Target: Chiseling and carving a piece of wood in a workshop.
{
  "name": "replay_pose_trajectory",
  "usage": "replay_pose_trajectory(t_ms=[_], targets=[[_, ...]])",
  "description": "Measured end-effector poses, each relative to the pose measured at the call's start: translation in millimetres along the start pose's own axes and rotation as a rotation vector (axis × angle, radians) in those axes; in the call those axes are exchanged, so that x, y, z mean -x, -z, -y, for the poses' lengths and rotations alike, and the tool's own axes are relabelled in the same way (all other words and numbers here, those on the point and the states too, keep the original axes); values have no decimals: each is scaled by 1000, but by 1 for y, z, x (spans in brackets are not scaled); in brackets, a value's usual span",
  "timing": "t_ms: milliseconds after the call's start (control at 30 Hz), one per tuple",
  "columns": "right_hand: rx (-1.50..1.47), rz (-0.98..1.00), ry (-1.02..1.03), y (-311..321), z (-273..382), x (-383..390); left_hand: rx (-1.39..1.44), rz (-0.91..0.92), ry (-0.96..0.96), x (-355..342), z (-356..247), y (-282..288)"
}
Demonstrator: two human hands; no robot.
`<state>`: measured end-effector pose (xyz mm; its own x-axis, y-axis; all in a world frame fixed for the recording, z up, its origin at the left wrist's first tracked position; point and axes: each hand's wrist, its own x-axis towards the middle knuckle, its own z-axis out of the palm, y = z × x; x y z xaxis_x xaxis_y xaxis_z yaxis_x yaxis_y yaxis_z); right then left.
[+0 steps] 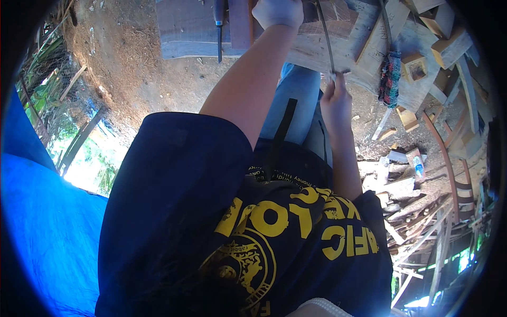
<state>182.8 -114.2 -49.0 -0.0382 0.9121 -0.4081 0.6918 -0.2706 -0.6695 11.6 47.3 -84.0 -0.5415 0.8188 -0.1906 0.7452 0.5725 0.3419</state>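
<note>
Control of the slim dark rod (328, 42) at 1 o'clock is probably what counts. Your right hand (336, 100), at 2 o'clock, is closed, apparently pinching the rod's near end. Your left hand (277, 13), at 12 o'clock, is cut off by the upper edge; how open it is, or what it holds, I cannot tell. Align your right wrist with the rod so that it doesn't twist, and brace your left arm clear of its line. Mind the chisel-like tool (218, 24) on the tabletop (317, 50) toward 11 o'clock, and give the cloth-wrapped bundle (390, 79) at 2 o'clock room.
</note>
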Motion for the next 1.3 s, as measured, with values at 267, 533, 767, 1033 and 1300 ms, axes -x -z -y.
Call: replay_pose_trajectory(t_ms=[267,533,767,1033,1300], targets=[[5,-2,37,-4,8,-20,-37,-3,-21,0,-1,-1],[31,-26,19,-11,5,-23,-72,55,47,-2,-6,0],[20,-8,24,-9,25,-58,-87,7,-12,-1,-3,-1],[-170,53,-124,-3,-33,50,-92,21,80,3,-9,1],[-1716,78,-199,89,46,53,-127,-74,79,2,-11,-4]])
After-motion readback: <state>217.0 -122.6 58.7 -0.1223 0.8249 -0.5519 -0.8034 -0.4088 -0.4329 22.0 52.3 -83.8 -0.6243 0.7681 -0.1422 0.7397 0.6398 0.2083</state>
